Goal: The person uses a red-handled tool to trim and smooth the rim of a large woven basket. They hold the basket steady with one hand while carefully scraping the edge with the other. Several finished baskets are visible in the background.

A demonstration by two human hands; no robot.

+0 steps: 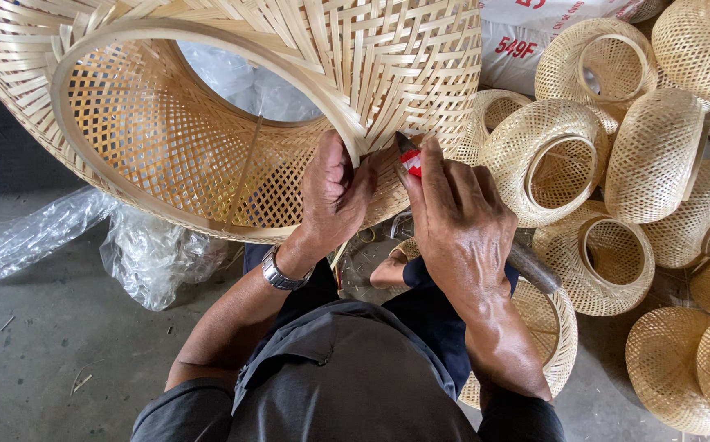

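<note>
A large woven bamboo lampshade [208, 139] fills the upper left, its bent wooden rim [289, 61] facing me. My left hand [334, 192] pinches the rim and weave at the lower right of the opening. Just beside it, my right hand [453, 221] grips a small red-handled cutting tool [409, 160], whose dark tip touches the bamboo strips at the rim. A metal watch [281, 274] sits on my left wrist.
Several smaller woven bamboo shades [551, 160] lie piled at the right. Another shade [555, 336] rests under my right forearm. Crumpled clear plastic [155, 258] lies on the grey concrete floor [44, 360] at left. A white printed sack [519, 41] sits at top.
</note>
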